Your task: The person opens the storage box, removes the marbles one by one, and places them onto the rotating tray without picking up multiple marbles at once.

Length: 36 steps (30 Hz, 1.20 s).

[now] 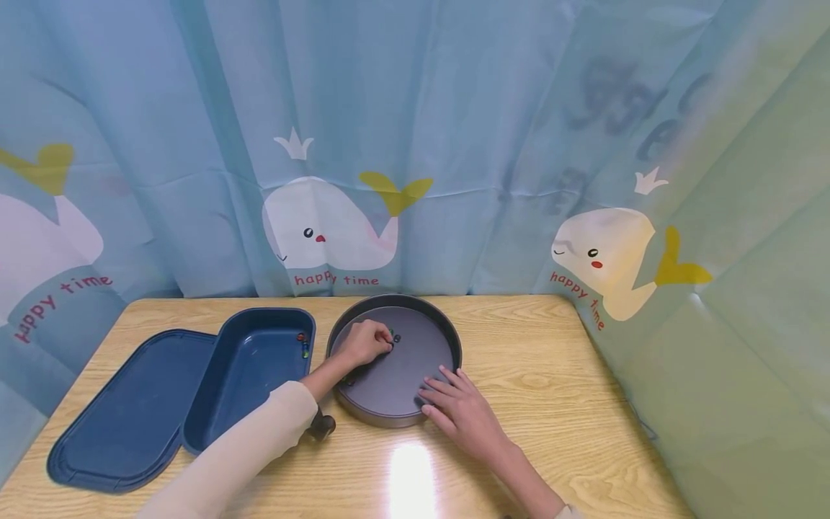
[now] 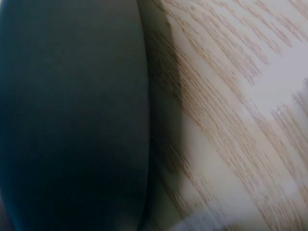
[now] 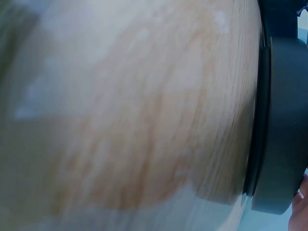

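My left hand (image 1: pixel 368 342) reaches into a round dark grey pan (image 1: pixel 415 382), thumb and fingers pinching a small dark marble, mostly hidden by the fingertips. Right beside those fingertips lies another small dark marble (image 1: pixel 398 338). More small dark pieces, hard to make out, lie by the pan's left wall under the wrist. At the pan's front right rim rests my right hand (image 1: pixel 468 418), its fingers extended and holding nothing. The pan's outer side (image 2: pixel 77 115) fills much of the left wrist view. In the right wrist view, the pan's side (image 3: pixel 284 125) stands at the right edge.
Left of the pan is a deep blue rectangular container (image 1: pixel 249 375) with several small coloured marbles (image 1: pixel 303 344) in its far right corner. A flat blue lid (image 1: pixel 130 411) lies further left, beside the container. A patterned curtain (image 1: pixel 467 144) hangs behind the wooden table (image 1: pixel 532 360).
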{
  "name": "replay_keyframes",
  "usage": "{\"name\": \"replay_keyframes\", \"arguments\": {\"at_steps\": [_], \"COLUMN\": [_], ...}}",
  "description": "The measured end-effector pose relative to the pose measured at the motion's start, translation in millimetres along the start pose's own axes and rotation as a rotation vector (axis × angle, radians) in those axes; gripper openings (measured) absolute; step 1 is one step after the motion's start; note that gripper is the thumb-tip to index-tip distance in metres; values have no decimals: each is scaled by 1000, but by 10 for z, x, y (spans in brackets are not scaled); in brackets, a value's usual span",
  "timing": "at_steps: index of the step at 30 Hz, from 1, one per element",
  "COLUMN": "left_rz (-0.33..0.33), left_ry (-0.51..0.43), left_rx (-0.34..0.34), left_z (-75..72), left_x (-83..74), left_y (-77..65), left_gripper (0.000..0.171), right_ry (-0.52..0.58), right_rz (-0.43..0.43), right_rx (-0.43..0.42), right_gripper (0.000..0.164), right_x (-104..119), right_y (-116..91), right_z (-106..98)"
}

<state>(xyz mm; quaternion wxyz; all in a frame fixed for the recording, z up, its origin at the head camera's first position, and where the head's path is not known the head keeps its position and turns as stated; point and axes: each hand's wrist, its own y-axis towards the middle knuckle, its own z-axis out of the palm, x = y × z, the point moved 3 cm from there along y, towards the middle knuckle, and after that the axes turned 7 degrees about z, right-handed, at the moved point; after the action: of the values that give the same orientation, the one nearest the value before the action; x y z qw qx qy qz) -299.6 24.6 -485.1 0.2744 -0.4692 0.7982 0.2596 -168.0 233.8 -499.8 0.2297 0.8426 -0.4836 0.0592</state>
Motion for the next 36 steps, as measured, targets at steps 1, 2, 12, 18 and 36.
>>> {"name": "replay_keyframes", "arguments": {"at_steps": [1,2,12,18,36], "left_rz": [-4,-4,-26,-55,-49], "left_ry": [-1,2,-12,-16,4], "left_rx": [1,1,-8,-7,-3], "left_z": [3,7,10,14,55], "left_x": [2,5,-17,-11,-8], "left_y": [3,5,19,49,108], "left_gripper": [4,4,4,4,5], "right_ry": [-2,-4,-1,-9,-1], "right_rz": [-2,-4,2,1,10], "right_rx": [-2,-2,3,2,10], "right_gripper": [36,36,36,37,37], "right_x": [0,-1,5,4,-10], "right_y": [0,0,0,3,-3], "right_z": [1,3,-6,-2,6]}}
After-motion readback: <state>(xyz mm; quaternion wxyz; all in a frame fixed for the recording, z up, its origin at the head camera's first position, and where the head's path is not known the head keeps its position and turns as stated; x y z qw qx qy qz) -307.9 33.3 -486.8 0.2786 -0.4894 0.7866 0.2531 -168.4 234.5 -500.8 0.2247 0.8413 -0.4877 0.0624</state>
